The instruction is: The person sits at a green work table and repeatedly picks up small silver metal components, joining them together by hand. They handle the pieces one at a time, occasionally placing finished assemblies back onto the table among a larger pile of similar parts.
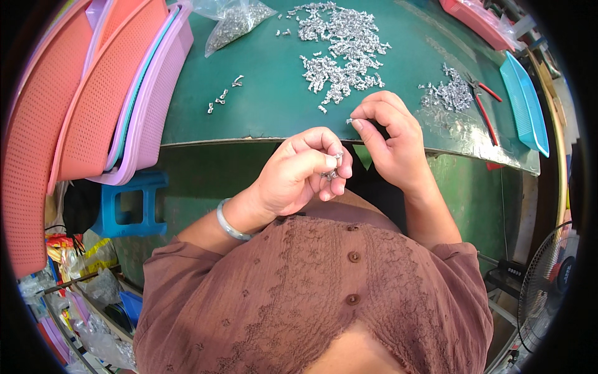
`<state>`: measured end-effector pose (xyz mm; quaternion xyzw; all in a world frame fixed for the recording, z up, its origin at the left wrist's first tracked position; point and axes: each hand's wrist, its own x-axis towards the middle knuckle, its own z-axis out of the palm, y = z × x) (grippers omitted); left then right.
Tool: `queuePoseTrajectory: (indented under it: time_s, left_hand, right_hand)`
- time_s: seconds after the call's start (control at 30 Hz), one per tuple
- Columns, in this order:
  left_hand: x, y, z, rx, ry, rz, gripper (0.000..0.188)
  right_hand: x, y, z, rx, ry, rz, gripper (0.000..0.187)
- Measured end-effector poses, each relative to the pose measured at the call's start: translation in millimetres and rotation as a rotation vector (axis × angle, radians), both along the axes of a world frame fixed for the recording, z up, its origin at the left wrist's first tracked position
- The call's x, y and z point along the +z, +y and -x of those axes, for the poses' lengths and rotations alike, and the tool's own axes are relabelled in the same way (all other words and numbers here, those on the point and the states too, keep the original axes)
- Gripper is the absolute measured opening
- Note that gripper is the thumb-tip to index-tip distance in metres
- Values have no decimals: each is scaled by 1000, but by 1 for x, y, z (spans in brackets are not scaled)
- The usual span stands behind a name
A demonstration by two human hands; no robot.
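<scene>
My left hand, with a pale bangle on its wrist, is closed around a few small silvery metal parts, one of them pinched at the thumb. To its right, my right hand pinches a single small metal part between thumb and forefinger, just over the table's front edge. Beyond the hands a large loose pile of silvery metal parts is spread on the green table. A smaller heap of metal parts lies at the right, beside red-handled pliers.
Stacked pink, orange and purple plastic baskets stand at the left. A clear bag of small parts lies at the back. Several loose parts rest nearer. On the right are a blue tray and a fan; a blue stool is lower left.
</scene>
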<state>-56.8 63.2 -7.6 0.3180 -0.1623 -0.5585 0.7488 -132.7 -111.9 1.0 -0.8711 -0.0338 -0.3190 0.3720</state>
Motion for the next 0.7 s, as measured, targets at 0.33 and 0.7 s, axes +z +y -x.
queuePoseTrajectory:
  time_s: [0.33, 0.7]
  left_hand:
    - [16, -11, -25, 56, -11, 23, 18]
    - [33, -26, -41, 100, -129, -172, 16]
  right_hand:
    - [13, -1, -4, -3, -118, -39, 12]
    - [20, -4, -15, 27, -201, -13, 16]
